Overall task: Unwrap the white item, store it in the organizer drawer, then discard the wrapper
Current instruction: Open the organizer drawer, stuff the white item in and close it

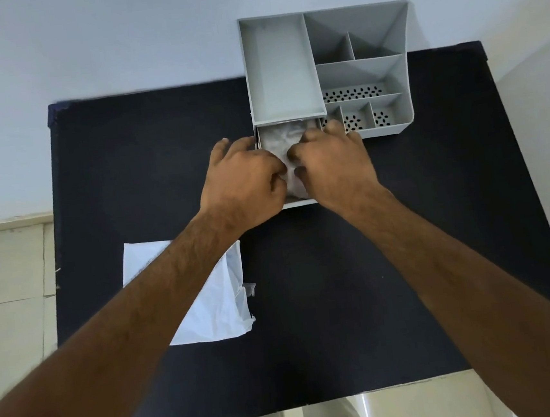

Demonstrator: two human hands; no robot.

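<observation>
A grey desk organizer (327,68) stands at the table's far edge. Its lower drawer (300,202) is pulled out toward me. Inside the drawer lies the white item (282,140), a soft, crumpled white cloth-like piece. My left hand (245,177) and my right hand (333,165) both rest on it, fingers curled, pressing it into the drawer; they hide the drawer's near half. The empty white wrapper (215,301) lies flat on the table at the near left, partly under my left forearm.
The black table (405,246) fills most of the view. The organizer has an open top tray (282,73) and several small compartments with perforated floors (353,93). A pale wall is behind, tiled floor at the left.
</observation>
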